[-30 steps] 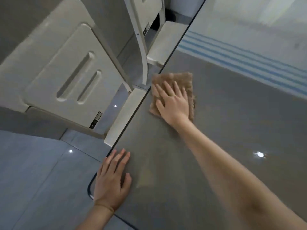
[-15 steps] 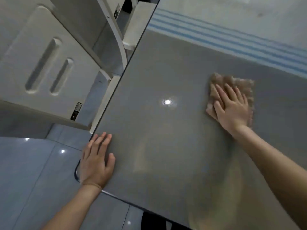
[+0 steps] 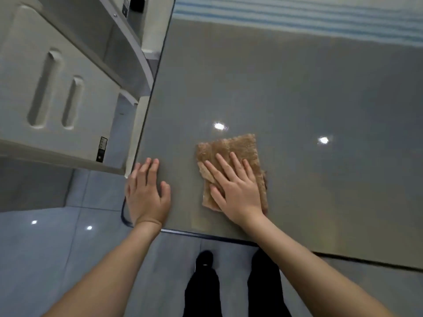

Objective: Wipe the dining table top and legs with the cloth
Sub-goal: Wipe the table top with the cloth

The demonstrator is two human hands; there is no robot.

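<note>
Cloth (image 3: 238,147): one, tan and rough-piled, folded to a rectangle, flat on the desk (image 3: 286,88) in the lower middle of the frame, near the front edge. Pinned under the right hand (image 3: 237,191): palm down, four fingers straight and slightly spread, pointing up and left across the cloth, thumb out to the left near its lower left corner; pressing, not gripping. Covers the cloth's near half; far half bare. Right forearm bare, in from the lower right corner of the frame, across the desk's front edge.

Left hand (image 3: 146,193): also flat, palm down on bare desk at the rounded front left corner, fingers straight and close together, thumb out to the right; holding nothing. Beside the cloth, not touching it. Left forearm up from the lower left.

One desk: grey, glossy, dark-rimmed, two bright light spots mirrored above and to the right of the cloth. Pale band with blue stripes (image 3: 297,10) along the top of the frame. Two pale chairs at the upper left: nearer chair (image 3: 57,92) with two long slots in its back, farther chair (image 3: 150,40) by the desk's left edge. Grey tiled floor (image 3: 45,248) at lower left. Two legs in black below the front edge, one black shoe (image 3: 204,259) showing.
</note>
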